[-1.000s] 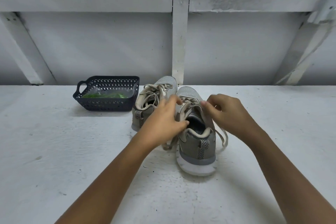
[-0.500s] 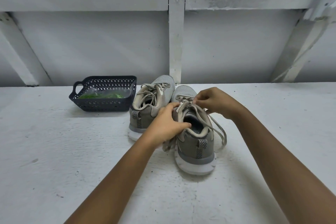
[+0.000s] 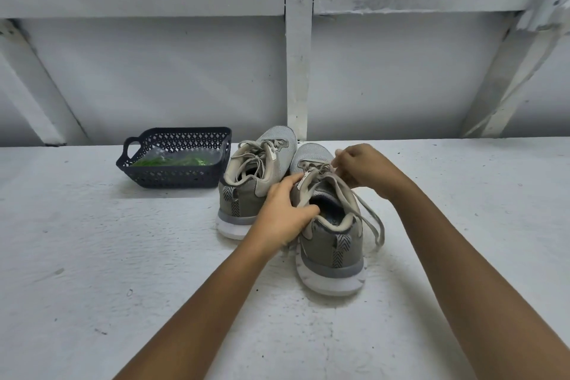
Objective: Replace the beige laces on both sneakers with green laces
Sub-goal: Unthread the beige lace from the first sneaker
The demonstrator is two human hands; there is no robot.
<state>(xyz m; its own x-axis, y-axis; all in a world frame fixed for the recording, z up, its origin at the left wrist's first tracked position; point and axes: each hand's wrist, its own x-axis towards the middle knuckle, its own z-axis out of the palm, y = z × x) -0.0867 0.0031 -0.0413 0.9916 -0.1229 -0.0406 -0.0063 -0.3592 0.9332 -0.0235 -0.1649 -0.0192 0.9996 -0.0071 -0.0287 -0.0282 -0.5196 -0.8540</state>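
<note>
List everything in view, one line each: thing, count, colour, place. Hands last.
left sneaker: 1, grey-olive with white sole, mid-table beside the basket.
right sneaker: 1, same colours, right beside the left sneaker, nearer the camera.
beige laces: threaded in both sneakers; a loose length trails off the right sneaker's right side.
basket: 1, dark blue, on the table left of the sneakers.
green laces: count unclear, in a clear bag inside the basket.
table: 1, white, under everything.
wall beams: white, behind the table.
left hand: 1, grips the right sneaker's collar.
right hand: 1, pinches the beige laces near the toe end.
</note>
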